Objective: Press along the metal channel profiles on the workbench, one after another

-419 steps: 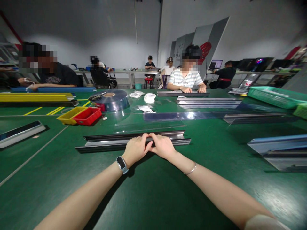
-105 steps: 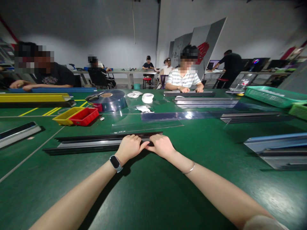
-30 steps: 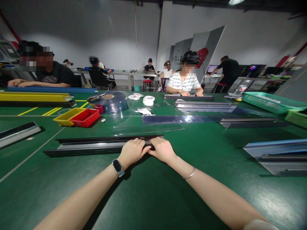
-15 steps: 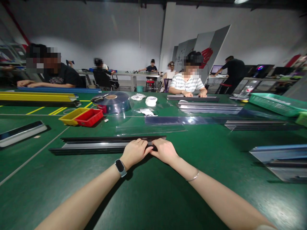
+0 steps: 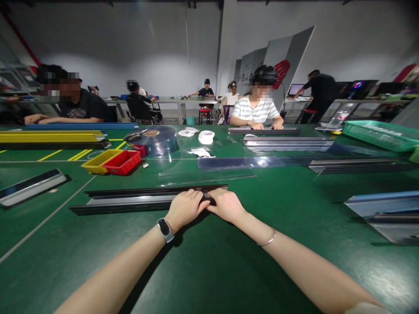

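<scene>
A long black channel profile (image 5: 131, 201) with a grey strip along its inside lies on the green table in front of me. Both hands are at its right end. My left hand (image 5: 185, 208), below a wristband, is closed over the profile with its fingers curled across the far side. Beside it, almost thumb to thumb, my right hand (image 5: 227, 205) grips the very end of the same piece. The fingertips of both hands are hidden behind the profile.
Yellow bin (image 5: 100, 161) and red bin (image 5: 122, 162) stand beyond the profile, near a roll of clear film (image 5: 157, 140). A blue-grey profile (image 5: 386, 213) lies right, a green basket (image 5: 381, 134) farther back. Across the table a co-worker (image 5: 257, 104) handles another profile.
Both hands keep their hold at the profile's right end. The view has tilted slightly, with things on the left a little lower and those on the right a little higher.
</scene>
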Motion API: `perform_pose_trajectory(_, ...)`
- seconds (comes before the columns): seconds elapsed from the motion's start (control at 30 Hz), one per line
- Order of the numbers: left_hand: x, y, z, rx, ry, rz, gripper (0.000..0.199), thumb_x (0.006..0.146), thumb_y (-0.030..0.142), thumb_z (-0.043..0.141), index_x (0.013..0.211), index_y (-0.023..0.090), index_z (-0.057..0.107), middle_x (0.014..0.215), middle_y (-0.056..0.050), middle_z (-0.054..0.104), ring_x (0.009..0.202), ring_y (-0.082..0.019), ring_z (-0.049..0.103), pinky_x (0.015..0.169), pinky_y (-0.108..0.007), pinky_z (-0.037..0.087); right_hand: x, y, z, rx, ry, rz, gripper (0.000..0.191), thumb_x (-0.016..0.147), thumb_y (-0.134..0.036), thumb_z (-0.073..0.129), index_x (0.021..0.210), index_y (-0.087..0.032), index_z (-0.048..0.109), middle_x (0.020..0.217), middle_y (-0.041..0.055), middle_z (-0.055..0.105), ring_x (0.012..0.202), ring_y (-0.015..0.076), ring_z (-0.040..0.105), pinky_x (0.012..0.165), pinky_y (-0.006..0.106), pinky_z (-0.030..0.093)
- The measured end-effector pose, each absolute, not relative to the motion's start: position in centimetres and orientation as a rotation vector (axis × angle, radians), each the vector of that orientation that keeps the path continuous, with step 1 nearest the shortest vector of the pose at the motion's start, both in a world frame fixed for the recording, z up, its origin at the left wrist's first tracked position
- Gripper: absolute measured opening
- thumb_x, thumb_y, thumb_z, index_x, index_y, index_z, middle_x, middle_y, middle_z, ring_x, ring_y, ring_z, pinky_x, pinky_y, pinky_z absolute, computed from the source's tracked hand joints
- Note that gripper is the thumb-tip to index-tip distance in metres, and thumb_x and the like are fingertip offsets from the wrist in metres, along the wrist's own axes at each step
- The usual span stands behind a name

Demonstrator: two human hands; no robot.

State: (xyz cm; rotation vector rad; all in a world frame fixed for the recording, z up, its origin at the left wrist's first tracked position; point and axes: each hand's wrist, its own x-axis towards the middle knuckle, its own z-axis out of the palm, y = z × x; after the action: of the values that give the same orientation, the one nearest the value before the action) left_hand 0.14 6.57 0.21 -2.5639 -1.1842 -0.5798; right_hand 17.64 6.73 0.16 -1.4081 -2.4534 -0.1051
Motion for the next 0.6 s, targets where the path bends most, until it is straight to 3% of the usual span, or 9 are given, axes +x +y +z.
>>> perform_pose_trajectory(0.6, 0.6, 6.44, 0.5, -2.553, -1.221, -0.532, 0.039, 0.087, 0.045, 0.032, 0.081, 0.015, 0.057, 0.074, -0.007, 0.06, 0.076, -0.018, 0.056, 0.067, -0.029, 0.042, 17.42, 6.35, 0.59, -1.484, -2.469, -0.18, 0.03, 0.079, -0.046, 0.046, 0.08, -0.017, 0.054, 0.081, 0.0073, 0.062, 0.078, 0.0185, 0.057, 0.066, 0.026, 0.037)
